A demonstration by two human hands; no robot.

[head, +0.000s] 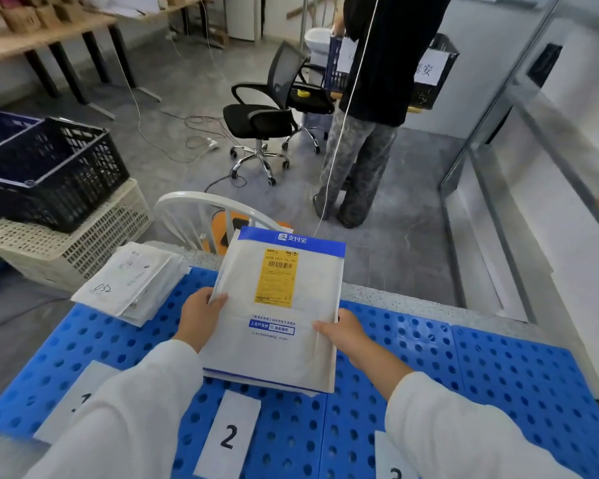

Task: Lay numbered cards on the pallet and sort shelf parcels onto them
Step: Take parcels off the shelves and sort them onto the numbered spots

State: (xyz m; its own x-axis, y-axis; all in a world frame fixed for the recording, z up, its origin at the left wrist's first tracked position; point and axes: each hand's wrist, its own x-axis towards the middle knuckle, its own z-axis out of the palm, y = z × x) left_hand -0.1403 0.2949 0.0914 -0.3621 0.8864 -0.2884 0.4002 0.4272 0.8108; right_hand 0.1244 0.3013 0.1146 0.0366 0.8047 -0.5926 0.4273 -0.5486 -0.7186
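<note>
Cards laid, sorting hardly started.
Card 1 point(83, 397), card 2 point(229, 434) and card 3 point(393, 470) lie bare on the pallet point(498, 375); left hand point(201, 316) and right hand point(348, 331) pinch a parcel point(277, 344) by its sides, above the pallet; a pile point(132, 281) waits at the far-left corner.

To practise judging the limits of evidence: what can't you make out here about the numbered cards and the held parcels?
- Card 1, head view: digit mostly hidden by the left sleeve.
- Card 3, head view: cut off by the bottom edge.
- Yellow label on the held parcel, head view: print too small to read.
- Left hand and right hand, head view: fingers hidden under the held parcel.
</note>
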